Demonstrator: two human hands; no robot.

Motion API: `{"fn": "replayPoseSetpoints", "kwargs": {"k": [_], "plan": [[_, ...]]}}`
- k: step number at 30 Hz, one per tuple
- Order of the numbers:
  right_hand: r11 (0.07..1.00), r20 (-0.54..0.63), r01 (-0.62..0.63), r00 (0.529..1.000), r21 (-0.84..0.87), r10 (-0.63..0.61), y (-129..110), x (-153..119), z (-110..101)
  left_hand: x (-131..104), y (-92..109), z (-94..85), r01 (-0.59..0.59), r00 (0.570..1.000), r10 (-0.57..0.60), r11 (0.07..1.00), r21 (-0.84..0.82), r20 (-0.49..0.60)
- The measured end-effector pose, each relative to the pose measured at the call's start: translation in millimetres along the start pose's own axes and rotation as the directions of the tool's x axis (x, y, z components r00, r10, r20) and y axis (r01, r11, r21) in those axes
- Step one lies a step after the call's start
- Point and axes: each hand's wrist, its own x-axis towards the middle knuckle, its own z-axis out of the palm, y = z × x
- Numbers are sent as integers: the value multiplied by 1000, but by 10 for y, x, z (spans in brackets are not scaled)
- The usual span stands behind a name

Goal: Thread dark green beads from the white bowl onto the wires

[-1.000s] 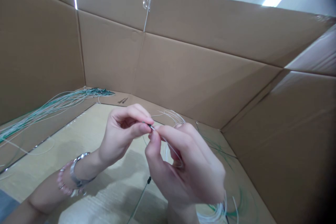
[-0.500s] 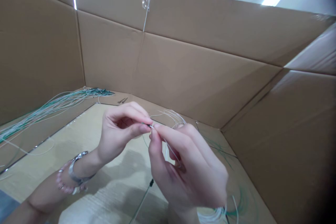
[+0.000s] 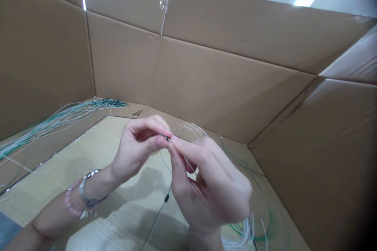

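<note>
Left hand (image 3: 138, 153) pinches green wire (image 3: 160, 213) tip; right hand (image 3: 212, 188) pinches white wire (image 3: 188, 163) end against it, raised over the cardboard floor (image 3: 88, 153). Joining looks underway, unfinished; finished bundle (image 3: 59, 119) lies far left, loose coil (image 3: 244, 235) remains

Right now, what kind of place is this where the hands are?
Probably a handwork station walled in by cardboard. Thin wires lie in a bundle, and the left hand and right hand pinch a fine wire.
</note>
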Motion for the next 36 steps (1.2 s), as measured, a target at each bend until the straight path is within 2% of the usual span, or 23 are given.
{"fn": "replayPoseSetpoints", "kwargs": {"k": [3, 8, 11, 15, 19, 22, 27, 32, 36], "plan": [[993, 3, -20, 1000, 118, 20, 46, 15, 7, 5, 5, -17, -35, 999, 36, 999, 32, -11], [952, 78, -79, 995, 296, 58, 102, 38, 20, 34, 10, -29, -108, 989, 115, 991, 75, -90], [951, 55, -76, 997, 298, 62, 105, 29, 51, 39, 0, -35, -123, 985, 132, 989, 87, -107], [957, -1, -43, 999, 286, 45, 131, 22, 108, 44, -30, -51, -65, 995, 72, 993, 103, -70], [944, 98, -109, 992, 311, 82, 201, 37, 135, 88, -28, -101, -31, 997, 40, 990, 138, -66], [938, 164, -139, 982, 319, 89, 251, 52, 145, 132, 14, -166, -6, 996, 26, 971, 238, -84], [967, 125, -51, 992, 248, 20, 314, 62, 186, 193, 118, -240, -33, 995, 75, 859, 512, -62], [965, 146, -135, 984, 225, 103, 338, 48, 254, 214, 167, -239, -71, 991, 131, 725, 685, -36], [980, 137, -150, 982, 134, 131, 327, 36, 310, 206, 156, -263, -194, 974, 207, 572, 797, 88]]}}
